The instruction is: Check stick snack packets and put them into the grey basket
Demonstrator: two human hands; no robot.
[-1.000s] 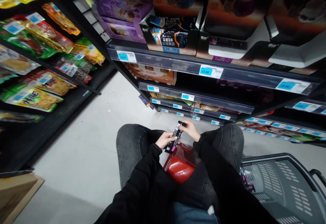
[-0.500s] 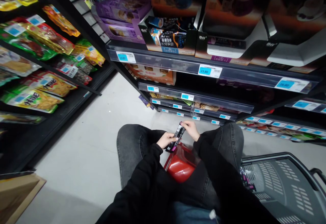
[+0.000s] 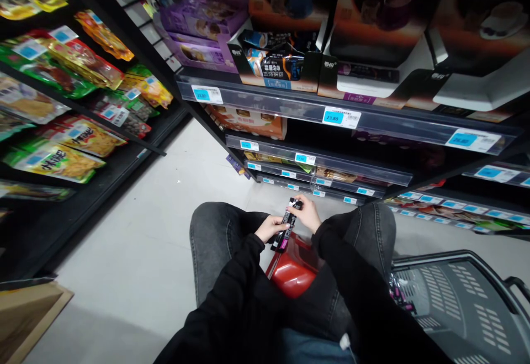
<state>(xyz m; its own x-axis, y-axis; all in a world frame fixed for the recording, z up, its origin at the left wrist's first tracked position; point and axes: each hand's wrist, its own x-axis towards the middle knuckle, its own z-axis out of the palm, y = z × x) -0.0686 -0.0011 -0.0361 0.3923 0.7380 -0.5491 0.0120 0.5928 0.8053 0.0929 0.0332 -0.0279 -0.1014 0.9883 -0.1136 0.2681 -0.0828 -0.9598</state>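
Note:
A narrow black stick packet (image 3: 285,231) with pale print and a pink patch slants between my two hands, above my lap. My left hand (image 3: 271,227) is closed on its middle, thumb lying across the front. Near the packet's top end, my right hand (image 3: 307,213) pinches it with thumb and fingers. Whether a second packet lies behind it, I cannot tell. Just below, a shiny red bag (image 3: 293,270) rests between my crossed legs, partly covered by my right sleeve.
A grey basket (image 3: 464,297) holding several dark and pink packets (image 3: 399,296) stands at my right. Ahead are shelves (image 3: 331,111) with open coffee boxes (image 3: 275,63). Bagged snacks (image 3: 58,159) fill the left rack, and a cardboard box (image 3: 35,320) sits at lower left.
My right hand has shifted slightly left and tilted over the packet's top end. The packet now faces me more flatly. My left hand has hardly moved.

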